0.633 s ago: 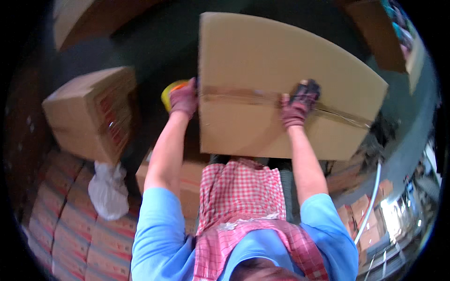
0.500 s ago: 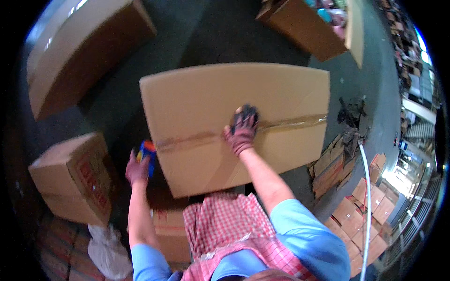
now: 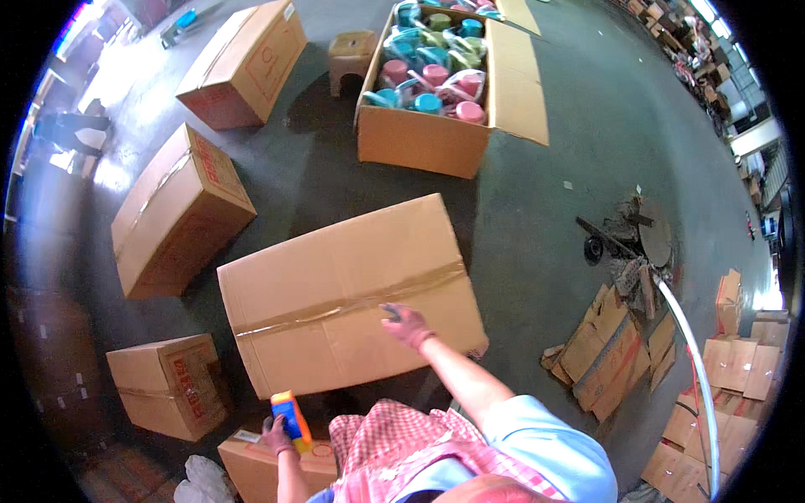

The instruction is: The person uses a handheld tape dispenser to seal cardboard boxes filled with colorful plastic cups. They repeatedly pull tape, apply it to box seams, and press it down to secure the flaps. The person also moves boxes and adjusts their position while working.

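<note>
A large closed cardboard box (image 3: 335, 260) lies in front of me, tilted, with a strip of clear brown tape along the middle of its top. My right hand (image 3: 407, 326), in a dark red glove with dark fingertips, rests on the top beside the tape strip; its fingers reach left and hold nothing. Low on the left, my gloved left hand (image 3: 276, 436) is closed round a blue and orange tape dispenser (image 3: 290, 419), just off the box's near left corner. The dispenser's far side is hidden.
Closed cartons stand at left: one nearby (image 3: 163, 386), one farther (image 3: 180, 210), another at the back (image 3: 243, 63). Ahead are an open carton (image 3: 419, 151) of wrapped pink, blue and green items and a stool (image 3: 350, 54). Flattened cardboard (image 3: 599, 352) and a pale hose (image 3: 696, 360) lie right.
My view has lifted, showing more floor ahead. The large box sits turned at a different angle. My right hand has shifted nearer me on its top; the left still grips the dispenser.
</note>
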A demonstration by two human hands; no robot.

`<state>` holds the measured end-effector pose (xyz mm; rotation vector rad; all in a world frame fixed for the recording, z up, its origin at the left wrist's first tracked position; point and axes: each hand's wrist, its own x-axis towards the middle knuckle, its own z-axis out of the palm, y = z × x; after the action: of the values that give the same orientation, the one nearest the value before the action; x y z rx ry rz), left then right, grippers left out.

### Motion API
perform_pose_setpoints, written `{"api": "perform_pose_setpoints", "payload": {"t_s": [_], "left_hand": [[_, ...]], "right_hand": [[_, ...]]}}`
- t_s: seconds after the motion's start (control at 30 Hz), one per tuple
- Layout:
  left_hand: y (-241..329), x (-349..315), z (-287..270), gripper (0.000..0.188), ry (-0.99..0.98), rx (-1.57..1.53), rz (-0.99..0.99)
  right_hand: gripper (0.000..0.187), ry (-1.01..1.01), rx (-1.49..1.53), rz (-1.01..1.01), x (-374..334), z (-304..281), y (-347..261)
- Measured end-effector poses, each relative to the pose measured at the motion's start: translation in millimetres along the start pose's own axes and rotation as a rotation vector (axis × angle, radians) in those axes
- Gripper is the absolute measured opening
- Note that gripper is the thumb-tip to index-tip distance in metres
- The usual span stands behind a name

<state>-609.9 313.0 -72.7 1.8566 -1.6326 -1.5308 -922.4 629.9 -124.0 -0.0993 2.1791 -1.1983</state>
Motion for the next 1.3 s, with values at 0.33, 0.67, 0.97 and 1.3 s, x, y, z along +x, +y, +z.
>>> {"api": "perform_pose_setpoints", "payload": {"t_s": [0.33,0.67,0.97,1.3], "left_hand": [[142.0,-204.5,261.3,0.063,-0.542,-0.013,0.047],[124.4,-187.2,356.4,0.045,-0.403,0.273,0.234],[158.4,-199.4,370.6,0.051,-0.245,0.579,0.027],[208.4,-185.2,473.1,0.046,-0.19,0.109,-0.043]], "right_hand": [[0.018,1.088,0.517,0.578,-288.4,-380.4,314.6],[0.028,0.299,0.896,0.834,-303.1,-276.2,362.7],[0.027,0.412,1.036,0.574,-218.6,-467.6,223.2],[0.017,0.236,0.484,0.509,-74.1,-511.3,119.3]]}}
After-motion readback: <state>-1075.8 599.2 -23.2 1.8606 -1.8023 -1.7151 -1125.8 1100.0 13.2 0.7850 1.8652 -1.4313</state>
